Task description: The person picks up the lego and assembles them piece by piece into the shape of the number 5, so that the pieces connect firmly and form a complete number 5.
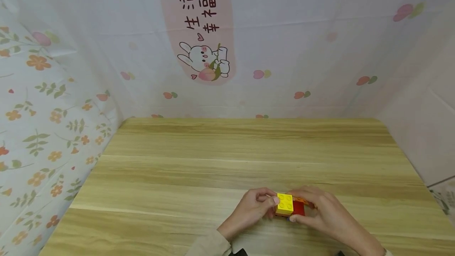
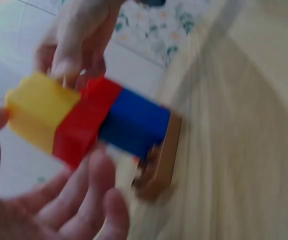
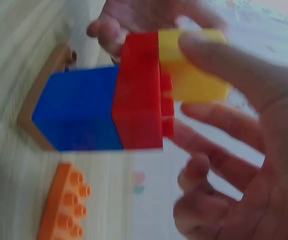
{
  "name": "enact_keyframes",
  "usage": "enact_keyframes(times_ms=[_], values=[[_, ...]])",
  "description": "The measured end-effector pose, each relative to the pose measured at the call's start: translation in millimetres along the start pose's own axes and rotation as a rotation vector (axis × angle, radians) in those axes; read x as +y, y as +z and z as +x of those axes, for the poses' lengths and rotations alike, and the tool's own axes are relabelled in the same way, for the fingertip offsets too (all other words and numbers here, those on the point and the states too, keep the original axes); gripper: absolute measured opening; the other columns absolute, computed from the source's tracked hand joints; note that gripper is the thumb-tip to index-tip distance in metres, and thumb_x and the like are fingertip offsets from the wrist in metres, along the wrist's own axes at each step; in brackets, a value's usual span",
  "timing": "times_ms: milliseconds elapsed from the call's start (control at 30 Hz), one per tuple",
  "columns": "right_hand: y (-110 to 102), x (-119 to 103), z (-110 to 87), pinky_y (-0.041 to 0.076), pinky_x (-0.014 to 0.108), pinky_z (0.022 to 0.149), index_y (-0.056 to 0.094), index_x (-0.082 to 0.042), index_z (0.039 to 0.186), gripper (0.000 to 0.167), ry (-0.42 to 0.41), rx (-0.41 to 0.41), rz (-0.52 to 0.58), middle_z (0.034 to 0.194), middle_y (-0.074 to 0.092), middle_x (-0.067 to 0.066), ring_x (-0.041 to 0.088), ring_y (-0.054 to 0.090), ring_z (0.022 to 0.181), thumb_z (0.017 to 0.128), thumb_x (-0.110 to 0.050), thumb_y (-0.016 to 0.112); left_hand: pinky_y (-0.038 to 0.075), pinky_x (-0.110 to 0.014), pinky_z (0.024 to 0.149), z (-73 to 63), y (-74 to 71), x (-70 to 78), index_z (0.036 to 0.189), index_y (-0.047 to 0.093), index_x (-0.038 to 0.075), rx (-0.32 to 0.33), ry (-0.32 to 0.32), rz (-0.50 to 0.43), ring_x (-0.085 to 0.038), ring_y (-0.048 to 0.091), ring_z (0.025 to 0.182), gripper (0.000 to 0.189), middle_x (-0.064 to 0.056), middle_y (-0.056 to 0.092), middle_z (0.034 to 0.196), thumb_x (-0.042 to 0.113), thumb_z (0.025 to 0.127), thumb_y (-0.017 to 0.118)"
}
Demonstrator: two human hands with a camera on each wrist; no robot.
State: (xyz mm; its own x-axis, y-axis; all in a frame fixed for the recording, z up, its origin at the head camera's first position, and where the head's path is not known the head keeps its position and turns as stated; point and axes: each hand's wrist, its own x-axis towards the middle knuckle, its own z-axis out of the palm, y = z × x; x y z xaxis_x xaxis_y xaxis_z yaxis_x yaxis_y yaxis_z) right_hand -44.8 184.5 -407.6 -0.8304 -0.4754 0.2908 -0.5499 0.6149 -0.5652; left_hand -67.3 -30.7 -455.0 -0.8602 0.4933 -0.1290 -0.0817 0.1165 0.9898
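A stack of toy building bricks stands between both hands. The yellow brick [image 1: 285, 204] is on top, over a red brick [image 3: 139, 90], a blue brick [image 3: 79, 110] and a brown base piece [image 2: 166, 155] on the table. My left hand [image 1: 253, 208] holds the yellow brick from the left, its thumb on the brick's edge and its other fingers curled beside the stack. From the right, my right hand [image 1: 321, 210] pinches the yellow brick between thumb and forefinger. The yellow brick sits toward one side of the red one, leaving some red studs bare.
An orange studded piece [image 3: 59, 205] lies on the table beside the stack, partly hidden by the right hand in the head view. The wood-grain table [image 1: 213, 161] meets a printed white cloth [image 1: 284, 42] at the back and a flowered cloth [image 1: 46, 129] at the left.
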Motion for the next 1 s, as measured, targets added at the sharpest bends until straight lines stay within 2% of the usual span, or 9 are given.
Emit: enact_keyframes(times_ms=[67,200,233,300,433,600,700,867,1000], values=[[-5.8,1.3,-4.4,0.05,0.024,0.06,0.064,-0.02,0.115,0.05,0.02,-0.01,-0.019,0.112,0.06,-0.005,0.009,0.057,0.077,0.07,-0.034,0.081,0.049,-0.026,0.056,0.3,-6.2,-2.6,0.113,0.06,0.004,-0.045,0.017,0.029,-0.015,0.061,0.063,0.035,-0.003,0.067,0.076,0.033,0.095,0.051],[-22.2,11.7,-13.5,0.045,0.022,0.054,0.059,-0.023,0.122,0.053,0.108,-0.03,-0.059,0.119,0.054,-0.005,0.007,0.053,0.074,0.074,-0.033,0.079,0.053,-0.033,0.065,1.0,-18.7,-4.2,0.124,0.053,0.0,-0.107,0.035,-0.037,-0.024,0.064,0.082,0.05,-0.008,0.065,0.101,0.04,0.101,0.032],[-25.2,16.7,-15.0,0.046,0.024,0.055,0.059,-0.021,0.121,0.053,0.131,-0.037,-0.072,0.118,0.055,-0.002,0.009,0.054,0.075,0.074,-0.031,0.079,0.053,-0.034,0.067,1.3,-21.0,-3.7,0.125,0.051,-0.002,-0.114,0.039,-0.06,-0.025,0.064,0.087,0.053,-0.011,0.063,0.108,0.04,0.102,0.028],[-27.6,27.7,-17.5,0.051,0.035,0.066,0.062,-0.015,0.117,0.05,0.16,-0.045,-0.13,0.114,0.059,0.002,0.019,0.058,0.088,0.073,-0.029,0.08,0.053,-0.035,0.071,1.3,-23.9,-1.8,0.128,0.049,-0.003,-0.122,0.048,-0.075,-0.026,0.062,0.095,0.057,-0.014,0.057,0.12,0.042,0.102,0.026],[-19.0,49.3,-22.0,0.047,0.054,0.076,0.065,-0.005,0.11,0.049,0.192,-0.084,-0.226,0.106,0.064,0.008,0.033,0.058,0.095,0.069,-0.026,0.082,0.052,-0.033,0.074,0.2,-22.8,1.6,0.134,0.045,0.002,-0.161,0.09,-0.058,-0.021,0.055,0.109,0.049,-0.01,0.045,0.136,0.037,0.102,0.029],[-6.0,60.0,-23.7,0.046,0.051,0.079,0.067,-0.007,0.107,0.046,0.227,-0.12,-0.289,0.103,0.064,0.005,0.029,0.059,0.093,0.068,-0.024,0.082,0.052,-0.035,0.077,-0.3,-15.5,2.6,0.139,0.039,0.005,-0.255,0.175,-0.122,-0.013,0.05,0.112,0.045,-0.012,0.038,0.141,0.031,0.102,0.034],[-2.4,61.3,-22.4,0.048,0.049,0.077,0.068,-0.008,0.103,0.041,0.224,-0.123,-0.318,0.099,0.063,0.003,0.026,0.059,0.089,0.067,-0.023,0.082,0.051,-0.035,0.079,-0.1,-11.8,2.2,0.139,0.04,0.006,-0.259,0.2,-0.16,-0.012,0.053,0.108,0.044,-0.016,0.038,0.141,0.029,0.102,0.036],[-0.2,61.5,-20.9,0.049,0.046,0.074,0.069,-0.008,0.096,0.033,0.216,-0.11,-0.334,0.092,0.063,0.001,0.023,0.059,0.084,0.067,-0.018,0.083,0.051,-0.034,0.08,-0.4,-9.2,2.6,0.138,0.041,0.007,-0.238,0.189,-0.175,-0.011,0.052,0.11,0.043,-0.016,0.038,0.141,0.029,0.102,0.037],[-3.0,59.0,-20.7,0.051,0.039,0.069,0.069,-0.006,0.097,0.035,0.226,-0.091,-0.306,0.092,0.061,0.0,0.017,0.057,0.079,0.067,-0.016,0.082,0.051,-0.036,0.081,-0.5,-8.2,3.7,0.139,0.039,0.005,-0.241,0.162,-0.199,-0.01,0.051,0.111,0.042,-0.017,0.036,0.142,0.026,0.102,0.037]])
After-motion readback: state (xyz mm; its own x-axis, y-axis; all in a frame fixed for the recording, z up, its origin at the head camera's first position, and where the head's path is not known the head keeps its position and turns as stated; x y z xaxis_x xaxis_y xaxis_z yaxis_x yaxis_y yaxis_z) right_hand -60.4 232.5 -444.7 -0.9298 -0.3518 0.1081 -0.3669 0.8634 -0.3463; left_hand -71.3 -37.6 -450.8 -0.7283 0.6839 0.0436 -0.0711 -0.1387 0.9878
